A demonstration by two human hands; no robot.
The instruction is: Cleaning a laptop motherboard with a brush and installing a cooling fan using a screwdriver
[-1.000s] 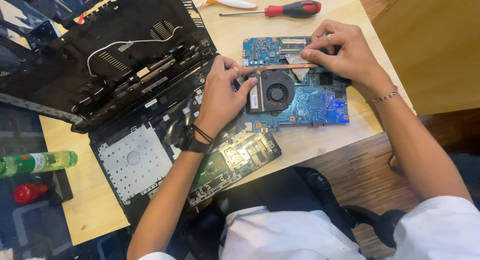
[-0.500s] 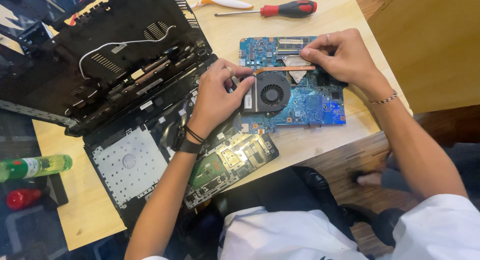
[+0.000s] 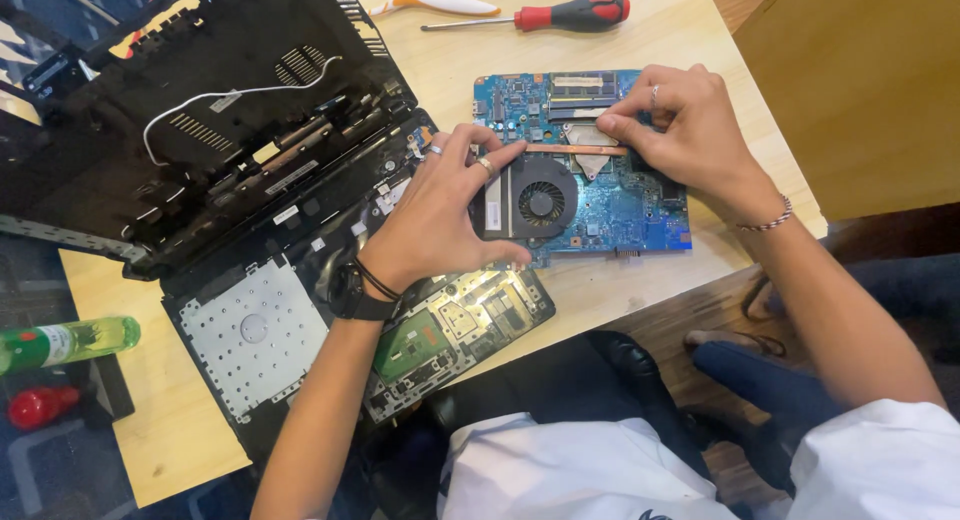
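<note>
Here, the blue laptop circuit board (image 3: 600,195) is lying flat near the right edge of the pale wooden worktop (image 3: 650,40), just beside the opened black laptop shell (image 3: 230,170). The left hand (image 3: 440,215) is curling over the board's left side, its fingers closing around the black round cooling fan (image 3: 540,198), thumb underneath the board's near edge. The right hand (image 3: 690,130) is arching from the right, fingertips pressed together and pushing down on the copper heat pipe (image 3: 585,150) by the metal plate. To do this well, I would judge that both hands should be working evenly, keeping the thin pipe straight and the board steady, not prying on one end alone. Both wrists are bending inward, forearms coming up from the worktop's near edge. A red-handled screwdriver (image 3: 560,15) is lying at the far edge, well apart from the board.
</note>
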